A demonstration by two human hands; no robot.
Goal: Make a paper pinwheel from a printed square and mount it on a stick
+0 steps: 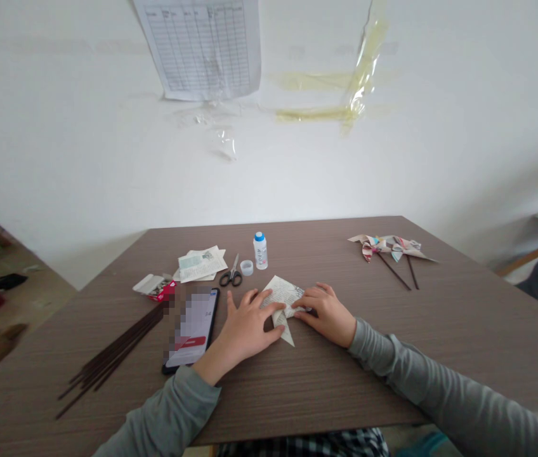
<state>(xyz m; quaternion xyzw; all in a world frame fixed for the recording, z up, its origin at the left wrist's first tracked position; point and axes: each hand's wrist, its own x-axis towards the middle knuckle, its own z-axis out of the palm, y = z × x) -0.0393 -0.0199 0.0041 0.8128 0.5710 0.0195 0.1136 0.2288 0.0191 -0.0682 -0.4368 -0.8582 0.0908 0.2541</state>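
Head cam: folded printed paper (277,291), lower ctr frame. L hand (249,320), fingers spread wide, tips on paper; R hand (327,313) at paper's rt edge, fingers bunched, can't tell if pinching. Scissors (233,272) lt of ctr; paper pinwheels (370,244) mid-rt.

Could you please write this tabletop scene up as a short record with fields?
Left hand: fingers on the folded printed paper
Right hand: fingers at that paper's right side
Beyond paper: blue-capped white bottle, small translucent cup, scissors
Table left: phone, dark sticks, red-and-white box, loose printed sheets
Table right: two paper pinwheels
Wall: gridded chart
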